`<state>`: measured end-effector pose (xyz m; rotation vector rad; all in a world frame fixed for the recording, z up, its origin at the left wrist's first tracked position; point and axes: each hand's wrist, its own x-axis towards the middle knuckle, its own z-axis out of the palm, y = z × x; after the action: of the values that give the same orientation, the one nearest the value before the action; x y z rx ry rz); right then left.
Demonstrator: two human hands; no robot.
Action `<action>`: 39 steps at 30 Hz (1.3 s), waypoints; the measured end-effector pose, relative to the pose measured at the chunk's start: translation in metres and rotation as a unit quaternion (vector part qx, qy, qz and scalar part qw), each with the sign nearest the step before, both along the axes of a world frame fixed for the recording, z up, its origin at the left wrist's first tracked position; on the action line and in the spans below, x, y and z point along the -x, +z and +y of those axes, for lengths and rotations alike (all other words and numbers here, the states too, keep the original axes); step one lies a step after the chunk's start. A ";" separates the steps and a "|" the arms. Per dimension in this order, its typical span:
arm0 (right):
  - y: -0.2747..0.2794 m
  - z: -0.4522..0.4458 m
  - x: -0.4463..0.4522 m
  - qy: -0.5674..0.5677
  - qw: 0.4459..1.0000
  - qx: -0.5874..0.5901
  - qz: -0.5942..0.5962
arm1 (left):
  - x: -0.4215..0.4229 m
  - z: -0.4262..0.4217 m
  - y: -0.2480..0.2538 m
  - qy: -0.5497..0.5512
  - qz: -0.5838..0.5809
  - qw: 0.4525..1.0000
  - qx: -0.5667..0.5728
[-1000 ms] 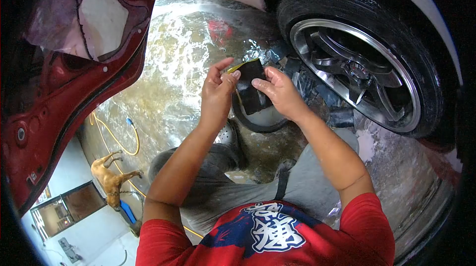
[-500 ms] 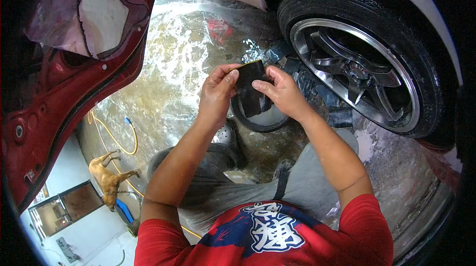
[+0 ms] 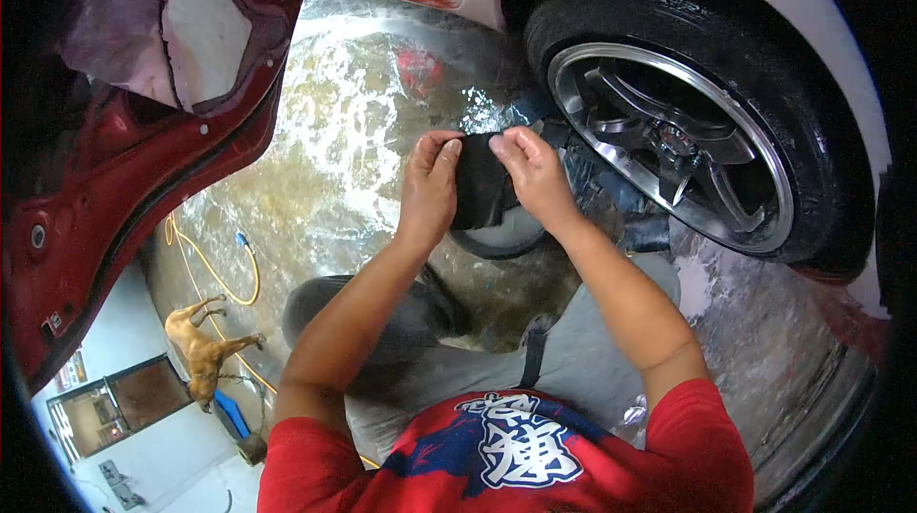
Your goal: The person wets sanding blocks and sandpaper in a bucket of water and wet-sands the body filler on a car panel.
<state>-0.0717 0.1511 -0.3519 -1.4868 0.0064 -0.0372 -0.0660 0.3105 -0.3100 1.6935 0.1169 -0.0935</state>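
Note:
A dark, wet-looking sheet of sandpaper [image 3: 480,186] hangs between my two hands, its top edge roughly level. My left hand [image 3: 430,186] pinches the upper left corner between thumb and fingers. At the upper right corner, my right hand [image 3: 537,179] grips the same sheet with the fingertips. Directly beneath it stands a round dark-rimmed bucket [image 3: 506,252] holding greyish liquid, partly hidden by the sheet and my hands.
To the right is a car wheel [image 3: 669,145] with a polished rim under a pale fender. A red open door panel [image 3: 239,145] fills the left. Wet concrete floor [image 3: 334,112] shines between them. A yellow hose [image 3: 215,269] and a tan dog [image 3: 202,346] are lower left.
The sheet has turned so its top edge is level and its yellowish edge no longer shows. My right hand has shifted left and up along it, and my left hand slightly right.

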 end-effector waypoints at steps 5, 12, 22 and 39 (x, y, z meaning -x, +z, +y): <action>-0.002 -0.007 -0.005 0.013 0.998 0.058 0.011 | -0.017 -0.006 0.008 -0.022 0.015 1.000 0.016; -0.034 -0.004 -0.010 0.004 0.992 -0.048 0.118 | -0.058 -0.006 -0.050 -0.016 -0.021 0.993 0.114; -0.008 0.024 -0.020 -0.061 0.959 -0.155 0.230 | -0.122 0.004 -0.069 -0.106 0.049 0.978 0.172; 0.008 0.075 -0.003 -0.113 0.742 0.648 0.129 | -0.128 -0.024 -0.106 -0.312 -0.012 0.949 -0.034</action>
<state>-0.0691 0.2259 -0.3437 -2.8911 0.4790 -0.0315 0.0624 0.2861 -0.4159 1.7466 -0.4457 -0.5461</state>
